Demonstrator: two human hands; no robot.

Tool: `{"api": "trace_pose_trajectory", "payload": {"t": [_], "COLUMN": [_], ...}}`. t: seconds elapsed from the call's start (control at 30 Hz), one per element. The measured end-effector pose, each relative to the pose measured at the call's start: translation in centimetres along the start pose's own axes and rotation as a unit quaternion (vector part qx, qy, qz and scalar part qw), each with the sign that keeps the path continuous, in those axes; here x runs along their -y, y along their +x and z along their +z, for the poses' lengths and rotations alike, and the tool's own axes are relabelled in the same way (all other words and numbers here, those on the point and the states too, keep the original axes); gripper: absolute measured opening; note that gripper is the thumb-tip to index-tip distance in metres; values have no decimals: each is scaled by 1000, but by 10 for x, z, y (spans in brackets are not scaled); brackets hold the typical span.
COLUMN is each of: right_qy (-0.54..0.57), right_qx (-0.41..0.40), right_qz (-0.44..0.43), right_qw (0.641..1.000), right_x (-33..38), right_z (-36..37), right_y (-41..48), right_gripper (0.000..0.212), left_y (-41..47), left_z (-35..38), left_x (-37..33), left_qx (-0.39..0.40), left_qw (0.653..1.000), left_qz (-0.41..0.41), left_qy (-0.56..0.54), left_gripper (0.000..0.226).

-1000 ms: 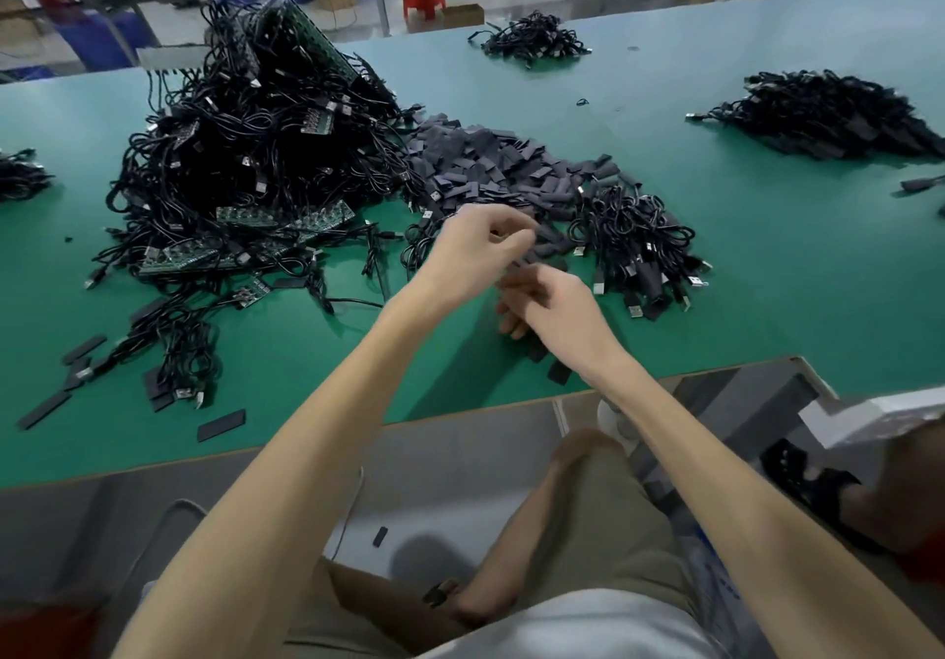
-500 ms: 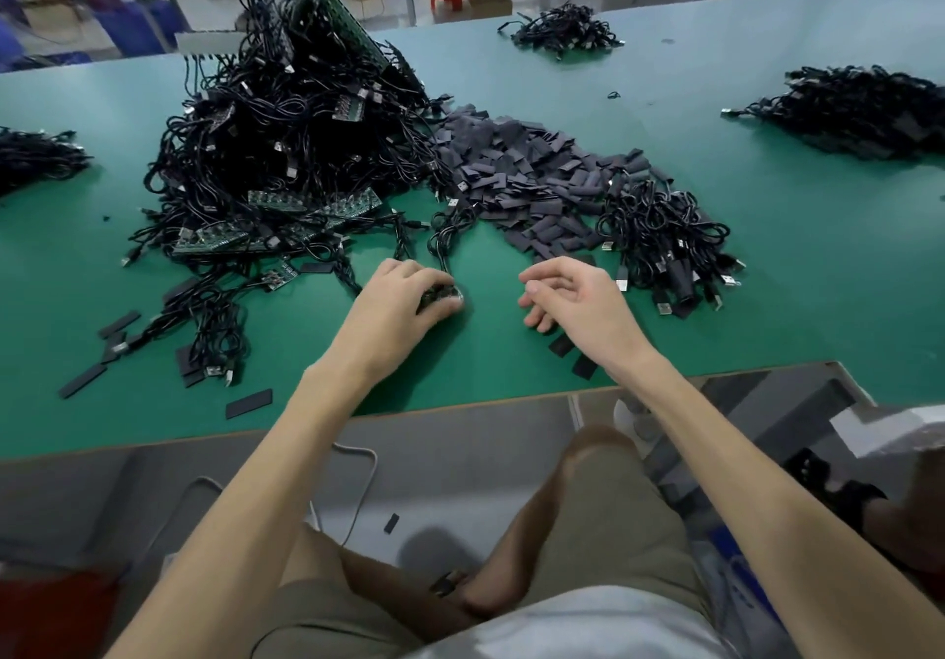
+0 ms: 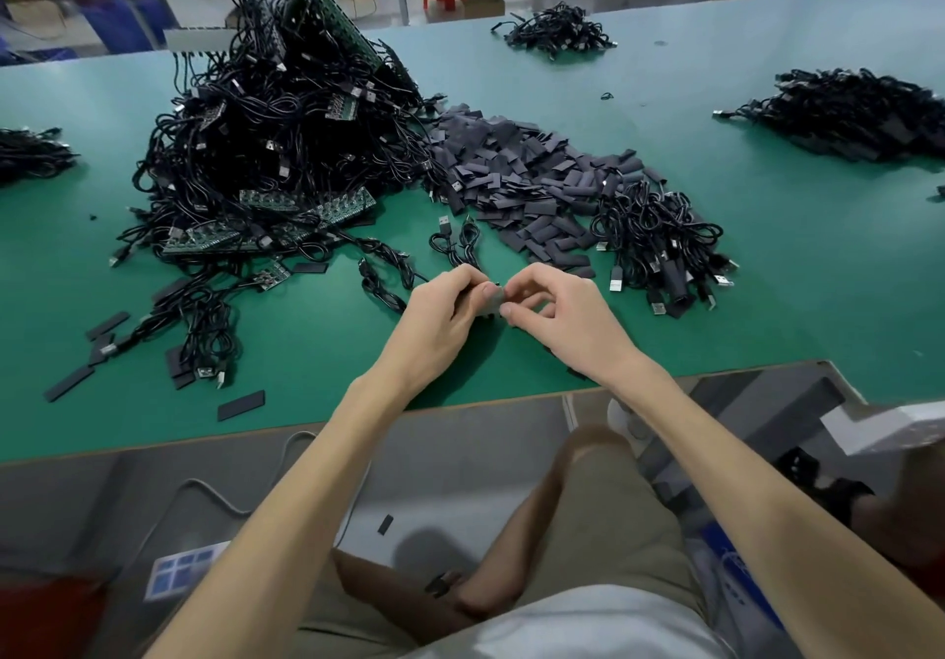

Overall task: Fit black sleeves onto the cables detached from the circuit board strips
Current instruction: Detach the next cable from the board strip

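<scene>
My left hand (image 3: 442, 310) and my right hand (image 3: 557, 316) meet just above the green table (image 3: 767, 270), near its front edge. Between their fingertips is a small black sleeve (image 3: 490, 300); both hands pinch it, and the left also seems to hold a cable end, mostly hidden by fingers. A coiled black cable (image 3: 455, 244) trails away behind the hands. A heap of loose black sleeves (image 3: 521, 183) lies beyond. To the left rises a big tangle of cables with green circuit board strips (image 3: 286, 147).
A bundle of cables with USB plugs (image 3: 659, 244) lies right of the hands. More cable piles sit at far right (image 3: 859, 111), far back (image 3: 557, 34) and far left (image 3: 30, 152). Stray sleeves (image 3: 240, 405) lie at front left. My knees are under the table edge.
The left hand lifted off the table with a cable and moved right. The right hand closed its fingers, and both hands now meet on a sleeve.
</scene>
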State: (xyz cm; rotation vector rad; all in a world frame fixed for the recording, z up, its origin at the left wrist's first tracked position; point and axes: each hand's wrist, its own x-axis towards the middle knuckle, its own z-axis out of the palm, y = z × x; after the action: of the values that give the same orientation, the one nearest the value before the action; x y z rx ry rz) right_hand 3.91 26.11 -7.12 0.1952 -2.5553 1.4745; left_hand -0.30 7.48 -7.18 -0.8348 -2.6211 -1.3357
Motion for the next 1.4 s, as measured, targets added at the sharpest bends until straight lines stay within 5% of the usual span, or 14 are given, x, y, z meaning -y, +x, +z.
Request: {"api": "trace_pose_trajectory", "payload": {"t": [0.3, 1.4], "right_qy": [-61, -48], "right_qx": [-17, 7], "right_qz": [-48, -11], "right_qw": [997, 999], "right_x": [0, 6], "right_z": [6, 3], "right_y": [1, -3], "right_gripper": [9, 17], "left_y": [-4, -2], "left_z": [2, -1], "left_x": [-1, -5], "left_qx": [5, 5], "left_qw": [998, 999], "left_qz": [19, 29], "left_qy": [60, 28], "left_gripper": [8, 5]}}
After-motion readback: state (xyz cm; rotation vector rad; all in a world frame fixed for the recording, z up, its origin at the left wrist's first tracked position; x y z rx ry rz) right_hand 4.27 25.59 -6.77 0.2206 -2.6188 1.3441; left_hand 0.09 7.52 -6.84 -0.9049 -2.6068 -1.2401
